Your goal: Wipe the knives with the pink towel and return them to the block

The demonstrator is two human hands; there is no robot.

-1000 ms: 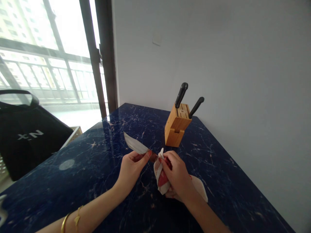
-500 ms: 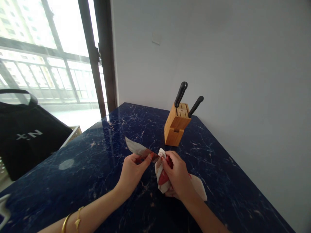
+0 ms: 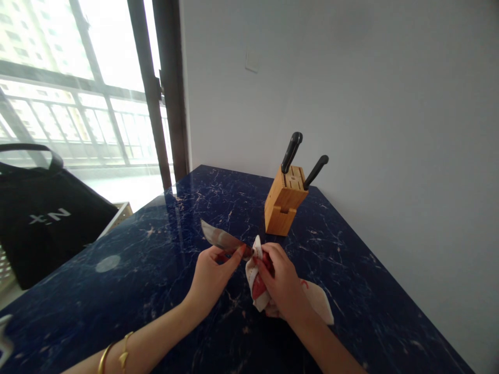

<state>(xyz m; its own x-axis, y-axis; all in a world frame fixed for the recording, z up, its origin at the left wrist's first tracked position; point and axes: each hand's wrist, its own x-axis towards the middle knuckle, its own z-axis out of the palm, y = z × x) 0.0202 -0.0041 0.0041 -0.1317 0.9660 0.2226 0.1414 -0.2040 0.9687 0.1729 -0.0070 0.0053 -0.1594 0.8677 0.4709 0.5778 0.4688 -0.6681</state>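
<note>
**A:** Head view: what was the state of each grip?

**B:** The left hand point(image 3: 212, 272) pinched the knife point(image 3: 220, 238) by the blade near its base, thumb against fingers. The right hand point(image 3: 283, 283) was closed on the red-and-white cloth point(image 3: 255, 288), which was bunched around the handle end. The handle itself was hidden.

**A:** Where was the knife?

**B:** It was held just above the tabletop point(image 3: 156, 259), tip pointing left and away, near the knife block point(image 3: 284, 202).

**A:** And progress?

**B:** In my judgement, mid-wipe. The blade lay bare and looked clean, and the cloth covered the handle end. Two black-handled knives point(image 3: 291, 150) stood in the block, with other slots vacant. The knife in hand was not yet slotted.
</note>
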